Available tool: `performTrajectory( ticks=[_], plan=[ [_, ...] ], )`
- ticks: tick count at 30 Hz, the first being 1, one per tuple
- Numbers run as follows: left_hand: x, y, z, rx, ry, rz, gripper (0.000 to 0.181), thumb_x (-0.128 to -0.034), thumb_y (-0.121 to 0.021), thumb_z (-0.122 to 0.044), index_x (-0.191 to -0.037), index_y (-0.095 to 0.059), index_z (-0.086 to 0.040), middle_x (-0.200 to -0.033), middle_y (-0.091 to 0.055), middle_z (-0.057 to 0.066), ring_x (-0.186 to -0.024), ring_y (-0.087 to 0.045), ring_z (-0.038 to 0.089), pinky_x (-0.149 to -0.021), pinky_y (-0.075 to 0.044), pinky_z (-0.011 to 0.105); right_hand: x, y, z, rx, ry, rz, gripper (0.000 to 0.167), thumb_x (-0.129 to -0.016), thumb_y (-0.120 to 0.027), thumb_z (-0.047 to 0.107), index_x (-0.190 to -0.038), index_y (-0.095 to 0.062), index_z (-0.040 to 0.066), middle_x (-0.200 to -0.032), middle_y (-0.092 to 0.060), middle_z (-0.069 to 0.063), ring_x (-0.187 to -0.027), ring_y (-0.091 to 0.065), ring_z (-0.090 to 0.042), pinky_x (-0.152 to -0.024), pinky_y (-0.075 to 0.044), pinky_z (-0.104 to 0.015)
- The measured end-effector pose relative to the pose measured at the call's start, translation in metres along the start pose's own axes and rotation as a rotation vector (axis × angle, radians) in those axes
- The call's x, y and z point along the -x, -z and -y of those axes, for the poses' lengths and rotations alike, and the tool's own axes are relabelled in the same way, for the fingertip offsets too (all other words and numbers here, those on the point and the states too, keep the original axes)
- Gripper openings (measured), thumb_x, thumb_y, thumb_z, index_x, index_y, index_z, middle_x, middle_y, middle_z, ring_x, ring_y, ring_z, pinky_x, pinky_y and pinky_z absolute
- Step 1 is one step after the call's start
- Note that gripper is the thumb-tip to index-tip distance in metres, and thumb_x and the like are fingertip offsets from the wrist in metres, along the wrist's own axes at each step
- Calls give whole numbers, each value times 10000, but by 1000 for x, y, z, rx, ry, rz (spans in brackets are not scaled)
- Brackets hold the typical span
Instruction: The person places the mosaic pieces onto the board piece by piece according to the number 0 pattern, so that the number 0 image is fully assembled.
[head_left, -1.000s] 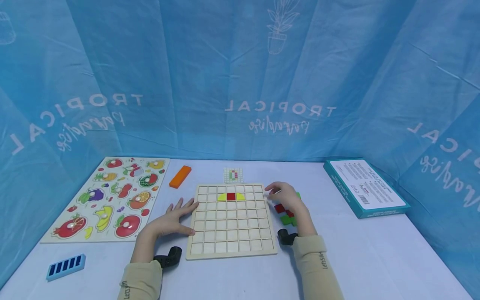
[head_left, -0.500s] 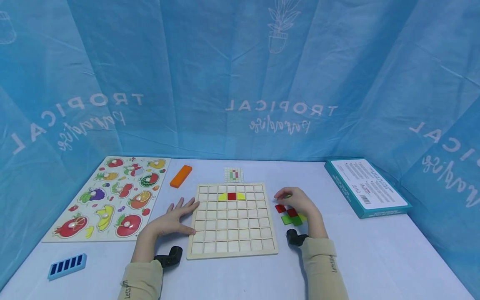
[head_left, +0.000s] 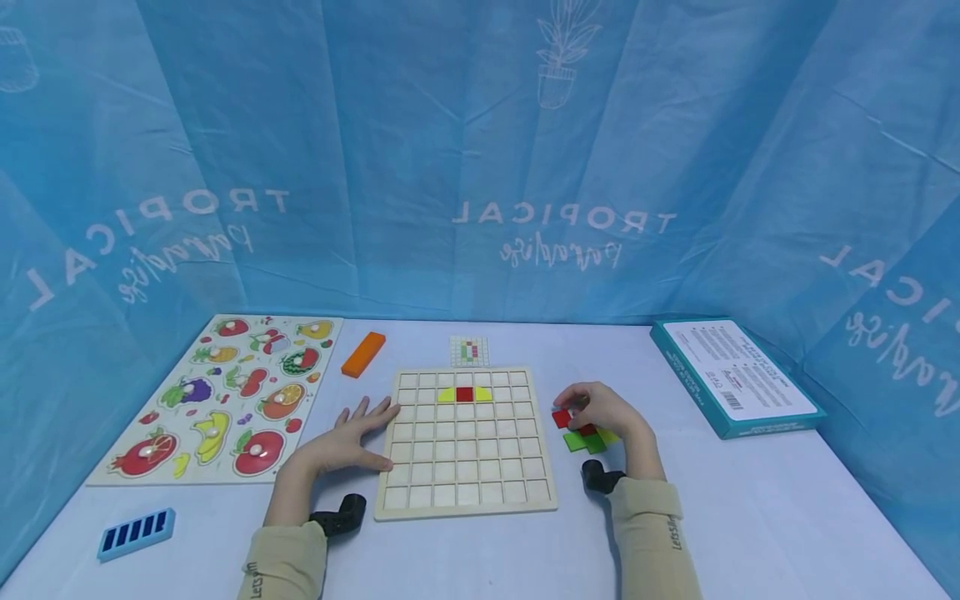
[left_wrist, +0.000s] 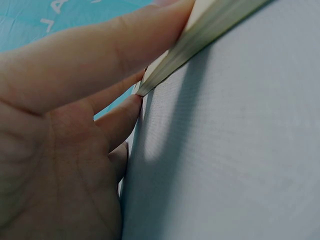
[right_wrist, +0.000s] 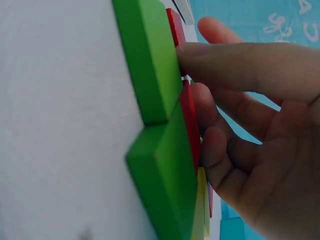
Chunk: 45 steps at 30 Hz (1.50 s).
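A wooden grid board lies in the middle of the table. In its upper part a red square tile sits between two yellow curved tiles. My left hand rests with spread fingers and thumb against the board's left edge. To the right of the board, my right hand is over a group of loose tiles. Its thumb touches or nearly touches a loose red tile. Its forefinger tip stands apart from the thumb. Green tiles lie nearest the wrist camera; others are partly hidden by the hand.
A small pattern card lies behind the board. A fruit puzzle and an orange bar are to the left, and a blue slotted block is front left. A teal box stands at right. Blue cloth hangs behind.
My right hand has moved from beside the board's right edge, rightward and slightly nearer, onto the loose tiles. The left hand stays at the board's left edge.
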<state>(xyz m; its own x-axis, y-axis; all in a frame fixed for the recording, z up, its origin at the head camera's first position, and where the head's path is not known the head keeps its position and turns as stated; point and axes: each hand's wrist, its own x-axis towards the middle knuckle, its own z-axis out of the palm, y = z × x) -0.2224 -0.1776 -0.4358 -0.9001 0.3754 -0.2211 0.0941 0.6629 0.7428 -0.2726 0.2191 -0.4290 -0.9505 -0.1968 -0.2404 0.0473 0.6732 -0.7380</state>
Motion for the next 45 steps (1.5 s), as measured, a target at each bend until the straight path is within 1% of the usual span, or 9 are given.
performTrajectory(
  ticks=[4, 10, 15, 18, 23, 27, 32, 39, 45],
  plan=[
    [0, -1, 0, 1, -3, -1, 930, -658, -786, -264, -1436, -314, -68, -1525, -139, 182, -1384, 97, 414, -1082, 97, 583, 0, -1, 0, 15, 2, -5, 302, -710, -682, -45, -982, -676, 88, -952, -609, -52, -851, -502, -220, -714, -475, -303],
    [0, -1, 2, -21, -15, -5, 929, -660, -780, -274, -1435, -314, -65, -1523, -141, 188, -1384, 89, 418, -1085, 93, 581, 2, -1, 2, 30, -6, -15, 344, -708, -684, -51, -1016, -660, 100, -972, -590, -67, -892, -500, -230, -758, -480, -335],
    [0, -1, 2, -18, -18, -8, 925, -662, -779, -271, -1436, -315, -68, -1523, -143, 188, -1384, 88, 416, -1085, 95, 578, 2, -1, 5, 33, -10, -39, 353, -723, -687, -36, -1045, -649, 104, -946, -569, -75, -901, -495, -240, -736, -479, -332],
    [0, -1, 2, -13, -15, -7, 922, -665, -778, -269, -1437, -313, -71, -1525, -140, 183, -1386, 91, 410, -1088, 98, 572, 1, 0, 5, 32, -19, -59, 352, -730, -698, -8, -1055, -648, 118, -959, -566, -78, -913, -493, -247, -726, -480, -323],
    [0, -2, 2, -15, -14, -3, 921, -669, -775, -274, -1437, -311, -68, -1526, -139, 181, -1387, 91, 407, -1090, 98, 568, 0, 0, 7, -13, -31, -82, 369, -746, -712, 37, -1094, -630, 129, -1033, -587, -92, -930, -524, -249, -743, -510, -333],
    [-1, -2, 2, -20, -16, -7, 921, -667, -777, -274, -1436, -314, -68, -1524, -142, 184, -1386, 85, 412, -1088, 94, 573, 0, -1, 13, -83, -44, -100, 389, -769, -712, 72, -1136, -598, 130, -1024, -597, -96, -897, -558, -236, -759, -518, -327],
    [-1, -1, 2, -18, -17, -6, 927, -661, -779, -274, -1434, -315, -62, -1522, -142, 191, -1384, 83, 418, -1083, 94, 582, 1, -2, 21, -160, -80, -115, 410, -788, -713, 137, -1164, -550, 140, -1044, -597, -96, -916, -563, -233, -784, -504, -338],
    [0, -1, 1, -21, -20, -4, 926, -661, -782, -274, -1435, -316, -67, -1525, -139, 183, -1385, 85, 415, -1085, 92, 582, 2, -4, 29, -181, -91, -125, 373, -797, -715, 166, -1126, -543, 131, -1026, -601, -97, -906, -564, -236, -817, -492, -361],
    [-1, -1, 2, -18, -15, -6, 929, -660, -784, -276, -1434, -316, -67, -1525, -141, 182, -1384, 87, 417, -1082, 90, 587, -1, -7, 29, -204, -67, -124, 337, -793, -717, 169, -1082, -557, 102, -992, -603, -100, -884, -563, -234, -800, -497, -350]
  ],
)
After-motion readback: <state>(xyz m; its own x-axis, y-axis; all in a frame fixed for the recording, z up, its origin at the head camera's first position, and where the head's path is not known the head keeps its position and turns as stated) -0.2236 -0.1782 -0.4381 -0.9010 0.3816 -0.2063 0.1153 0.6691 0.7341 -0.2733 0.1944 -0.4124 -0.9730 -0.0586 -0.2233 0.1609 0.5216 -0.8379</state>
